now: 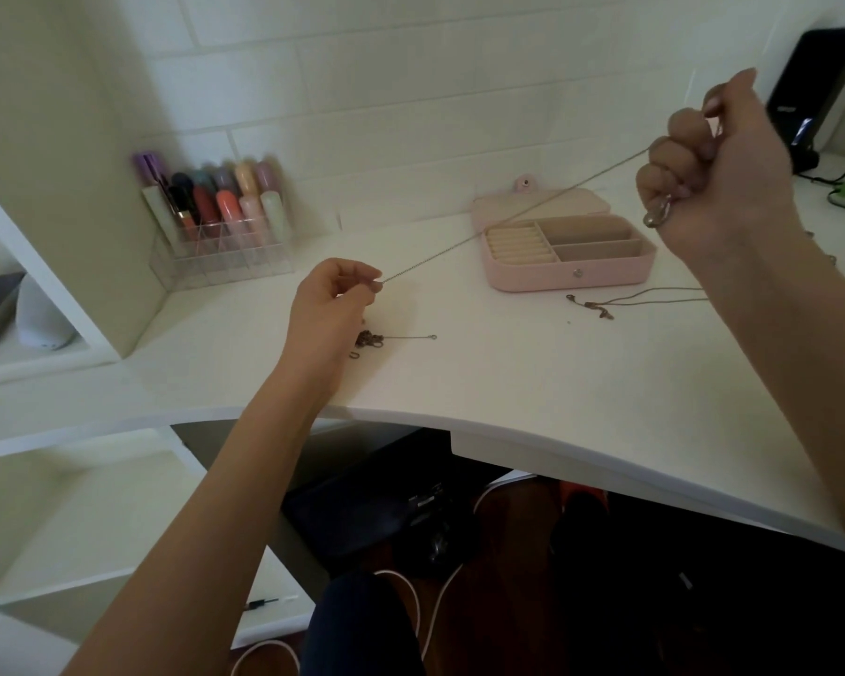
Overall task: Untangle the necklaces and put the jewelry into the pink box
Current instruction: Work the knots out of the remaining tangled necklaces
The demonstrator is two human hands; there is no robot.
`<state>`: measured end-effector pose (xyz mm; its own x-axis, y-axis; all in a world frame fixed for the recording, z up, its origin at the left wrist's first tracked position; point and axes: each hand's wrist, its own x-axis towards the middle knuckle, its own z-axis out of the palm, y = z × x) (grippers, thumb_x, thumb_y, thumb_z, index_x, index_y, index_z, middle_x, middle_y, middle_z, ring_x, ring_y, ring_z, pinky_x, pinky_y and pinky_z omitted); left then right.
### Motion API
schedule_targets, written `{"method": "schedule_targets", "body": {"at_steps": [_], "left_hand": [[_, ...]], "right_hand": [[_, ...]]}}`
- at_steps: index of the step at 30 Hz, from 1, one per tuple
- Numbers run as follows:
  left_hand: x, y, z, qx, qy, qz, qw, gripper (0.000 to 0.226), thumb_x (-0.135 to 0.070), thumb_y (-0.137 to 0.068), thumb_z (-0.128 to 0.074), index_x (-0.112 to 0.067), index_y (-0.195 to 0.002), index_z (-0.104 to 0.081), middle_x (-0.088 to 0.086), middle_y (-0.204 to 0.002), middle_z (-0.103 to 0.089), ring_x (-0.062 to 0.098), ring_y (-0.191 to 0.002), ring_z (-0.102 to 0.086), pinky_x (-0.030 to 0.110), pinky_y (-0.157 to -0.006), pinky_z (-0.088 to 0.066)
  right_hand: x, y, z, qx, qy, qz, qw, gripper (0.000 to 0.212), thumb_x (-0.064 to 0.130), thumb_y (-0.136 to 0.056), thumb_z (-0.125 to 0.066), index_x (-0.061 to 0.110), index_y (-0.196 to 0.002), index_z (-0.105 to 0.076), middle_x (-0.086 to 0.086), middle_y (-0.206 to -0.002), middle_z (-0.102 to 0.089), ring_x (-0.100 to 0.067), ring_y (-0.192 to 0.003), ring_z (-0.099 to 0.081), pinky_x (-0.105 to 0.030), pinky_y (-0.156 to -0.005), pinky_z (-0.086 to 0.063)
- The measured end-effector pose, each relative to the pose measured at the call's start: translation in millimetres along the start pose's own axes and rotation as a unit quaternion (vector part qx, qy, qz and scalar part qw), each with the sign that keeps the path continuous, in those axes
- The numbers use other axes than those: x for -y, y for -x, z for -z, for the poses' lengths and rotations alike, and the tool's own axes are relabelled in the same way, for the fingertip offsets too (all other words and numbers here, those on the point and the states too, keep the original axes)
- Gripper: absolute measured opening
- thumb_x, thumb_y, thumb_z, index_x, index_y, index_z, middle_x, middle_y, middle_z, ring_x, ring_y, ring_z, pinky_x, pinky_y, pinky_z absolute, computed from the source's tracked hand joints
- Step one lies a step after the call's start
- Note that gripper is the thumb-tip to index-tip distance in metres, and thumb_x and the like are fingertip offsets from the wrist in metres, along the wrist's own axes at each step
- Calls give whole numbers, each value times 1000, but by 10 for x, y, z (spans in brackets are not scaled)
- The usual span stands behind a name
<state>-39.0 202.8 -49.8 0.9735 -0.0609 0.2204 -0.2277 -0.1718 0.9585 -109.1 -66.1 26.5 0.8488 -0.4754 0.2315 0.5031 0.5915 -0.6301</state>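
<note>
A thin silver chain is stretched taut above a white desk — left hand pinching one end, right hand fisted around the other. Behind it, the open pink box shows bare compartments — a clear organizer holds lipsticks.

— Item one? — A thin silver necklace chain; it is stretching taut in the air, running from lower left up to upper right and passing over the box.

— Item two? — The pink box; it is lying open on the white desk, lid tipped back, showing beige ring rolls and two compartments.

— Remaining jewelry? — A small dark chain clump is lying near the desk's front edge; a second thin necklace is trailing just before the box.
</note>
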Motion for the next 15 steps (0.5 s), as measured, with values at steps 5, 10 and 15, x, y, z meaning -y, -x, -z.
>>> {"method": "schedule_targets", "body": {"at_steps": [5,10,15], "left_hand": [[4,0,4,-40,9,10,999,25,-2,-90,-49,-22,-99,-61,-3,-88,-65,5,-75,-58,18,-64,-44],[14,19,14,-64,5,-1,998,29,-1,-91,-46,-20,-101,-66,-6,-86,-69,-4,-69,-62,16,-62,-46],[-1,10,25,-78,18,23,997,21,-10,-92,-49,-21,-96,-66,-4,-89,-71,4,-73,-60,20,-66,-44]], "right_hand": [[42,7,22,-11,13,12,1000,41,41,-101,-38,20,-66,-34,6,-53,-18,-10,-44,-10,-20,-38,-18],[96,-12,57,-23,-3,21,1000,42,42,-102,-35,21,-66,-33,5,-51,-18,-10,-42,-11,-20,-37,-18],[89,-7,85,-22,8,9,1000,42,42,-102,-34,22,-66,-33,5,-49,-17,-9,-40,-11,-20,-35,-17]]}}
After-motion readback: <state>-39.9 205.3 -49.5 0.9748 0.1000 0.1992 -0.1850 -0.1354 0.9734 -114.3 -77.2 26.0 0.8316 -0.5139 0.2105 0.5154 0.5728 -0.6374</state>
